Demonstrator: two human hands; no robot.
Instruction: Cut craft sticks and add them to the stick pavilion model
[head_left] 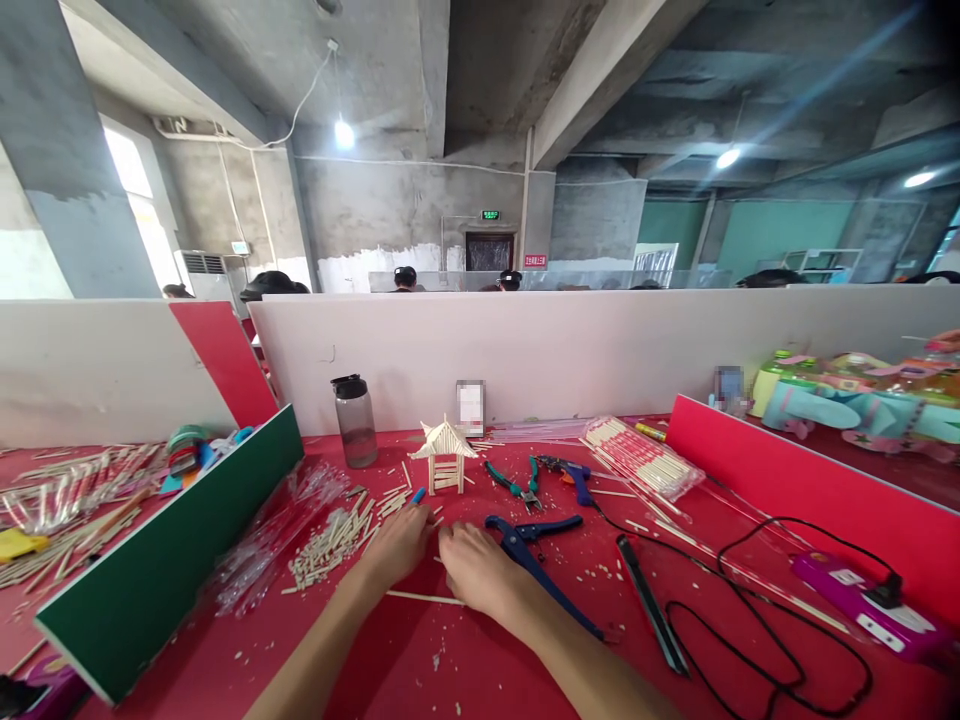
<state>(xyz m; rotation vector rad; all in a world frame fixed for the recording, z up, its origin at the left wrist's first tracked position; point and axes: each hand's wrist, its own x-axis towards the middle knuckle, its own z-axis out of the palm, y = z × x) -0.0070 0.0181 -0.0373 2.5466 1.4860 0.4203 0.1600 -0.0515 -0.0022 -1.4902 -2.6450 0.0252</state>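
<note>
My left hand (401, 545) and my right hand (480, 565) are close together over the red table, fingers curled and pinched. Whatever they hold is hidden or too small to make out. A blue-ended object (418, 495) shows just beyond my left fingers; I cannot tell whether it is held. Behind the hands stands a little house of wooden sticks (446, 455) with a pointed roof. Left of my left hand lies a pile of short cut sticks (337, 540). A blue-handled cutter (536, 570) lies beside my right hand, and one long stick (424, 598) lies below the hands.
Green-handled pliers (517, 488), a blue glue gun (574, 475) and a utility knife (651, 605) lie to the right. Bagged sticks (641, 460), a purple power strip (874, 605) and its cable are farther right. A bottle (354, 420) stands back left; green (180, 550) and red (810, 470) dividers flank me.
</note>
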